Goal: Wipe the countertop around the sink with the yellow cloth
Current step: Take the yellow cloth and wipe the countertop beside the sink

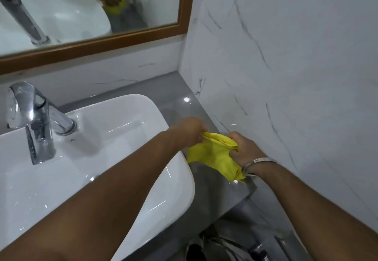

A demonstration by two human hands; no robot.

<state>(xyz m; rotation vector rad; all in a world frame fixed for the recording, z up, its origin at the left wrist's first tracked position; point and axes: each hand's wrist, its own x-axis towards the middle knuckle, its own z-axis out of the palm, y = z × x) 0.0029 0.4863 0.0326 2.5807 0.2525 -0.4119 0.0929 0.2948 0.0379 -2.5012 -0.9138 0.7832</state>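
I grip the cloth (212,154) in both hands (192,131) (243,148), bunching it at the sink's (180,179) three o'clock; next, I press it flat onto the counter (180,89).

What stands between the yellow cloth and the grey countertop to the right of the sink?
Nothing visible does. Both hands, left hand and right hand, hold the yellow cloth bunched just above the grey countertop between the sink and the marble wall, and that strip carries no objects.
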